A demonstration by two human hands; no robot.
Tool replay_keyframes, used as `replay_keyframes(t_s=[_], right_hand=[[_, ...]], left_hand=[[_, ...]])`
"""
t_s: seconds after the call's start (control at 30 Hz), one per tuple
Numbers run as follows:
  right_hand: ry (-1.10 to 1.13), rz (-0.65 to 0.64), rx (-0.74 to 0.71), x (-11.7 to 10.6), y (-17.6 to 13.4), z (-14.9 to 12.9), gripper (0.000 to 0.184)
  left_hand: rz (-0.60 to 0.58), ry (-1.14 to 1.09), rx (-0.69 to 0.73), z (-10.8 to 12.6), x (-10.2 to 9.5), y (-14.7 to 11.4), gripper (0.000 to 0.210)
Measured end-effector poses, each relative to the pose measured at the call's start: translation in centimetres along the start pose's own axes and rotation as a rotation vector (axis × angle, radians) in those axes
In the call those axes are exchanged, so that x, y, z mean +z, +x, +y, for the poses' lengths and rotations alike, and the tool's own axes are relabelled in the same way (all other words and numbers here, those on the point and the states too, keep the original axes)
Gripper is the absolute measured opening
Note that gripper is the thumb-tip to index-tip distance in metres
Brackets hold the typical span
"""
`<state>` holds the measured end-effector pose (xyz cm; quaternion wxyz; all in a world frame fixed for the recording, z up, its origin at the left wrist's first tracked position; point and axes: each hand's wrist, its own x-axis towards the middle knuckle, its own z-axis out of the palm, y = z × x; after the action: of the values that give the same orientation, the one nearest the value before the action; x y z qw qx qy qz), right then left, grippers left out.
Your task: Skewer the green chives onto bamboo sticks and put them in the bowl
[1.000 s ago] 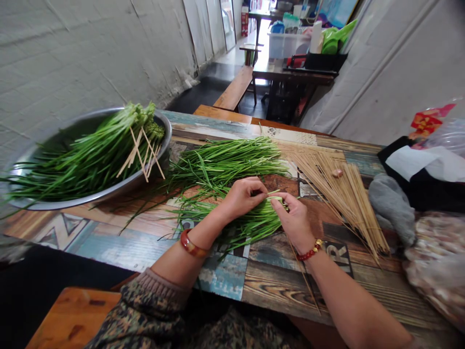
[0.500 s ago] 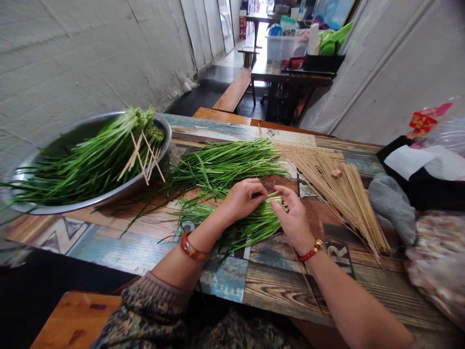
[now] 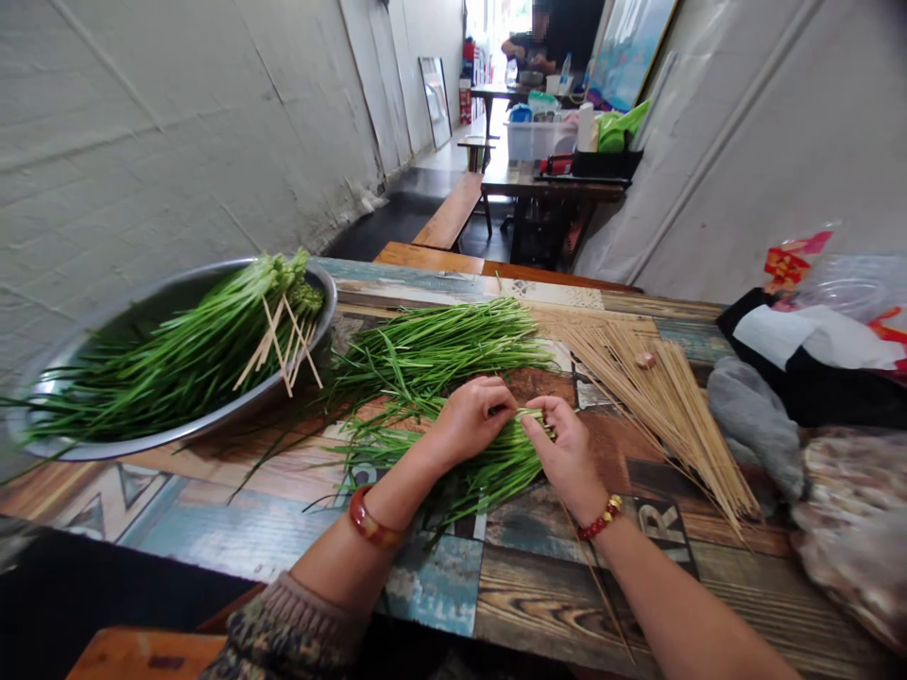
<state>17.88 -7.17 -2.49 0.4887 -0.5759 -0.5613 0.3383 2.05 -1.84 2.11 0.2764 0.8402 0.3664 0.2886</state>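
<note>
Green garlic chives (image 3: 496, 482) lie in a loose bunch under both hands, pale cut ends toward the right. My left hand (image 3: 473, 416) is closed in a pinch at the pale ends of some stalks. Close beside it, my right hand (image 3: 563, 449) holds the same ends between thumb and fingers; the exact grip is partly hidden. A thin bamboo skewer (image 3: 602, 590) slants from under my right wrist toward the table's front edge. Just behind the hands lies a second heap of chives (image 3: 460, 335). Many loose bamboo skewers (image 3: 666, 416) fan out to the right.
A metal basin (image 3: 166, 442) at left holds more chives with skewers across their ends. A grey bag (image 3: 755, 420) and a clear plastic bag (image 3: 847, 529) sit at right. Beyond are a bench (image 3: 453, 208), another table (image 3: 553, 187) and a seated person (image 3: 528, 52).
The camera has tilted up, so a person at the back shows now. My right fingers have closed in on the stalk ends, nearer my left fingertips.
</note>
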Motion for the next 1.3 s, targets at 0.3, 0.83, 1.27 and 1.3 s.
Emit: replay_keyframes(t_s=[0.3,0.83,1.27,1.3], right_hand=[[0.080,0.006,-0.014,-0.3,0.4,-0.1,0.027],[-0.017,-0.352,-0.028,-4.1,1.1,-3.4,0.023],[-0.243,0.022,-0.328,-3.1,1.1,-4.1,0.019],[-0.232,0.040,-0.332,-3.2,1.2,-4.5,0.019]], left_hand=[[-0.052,-0.168,-0.071,0.4,-0.8,0.0,0.015],[0.298,-0.316,-0.251,-0.5,-1.8,0.1,0.020],[0.321,-0.373,-0.270,0.0,-2.0,0.4,0.023],[0.327,-0.366,-0.264,0.2,-2.2,0.6,0.023]])
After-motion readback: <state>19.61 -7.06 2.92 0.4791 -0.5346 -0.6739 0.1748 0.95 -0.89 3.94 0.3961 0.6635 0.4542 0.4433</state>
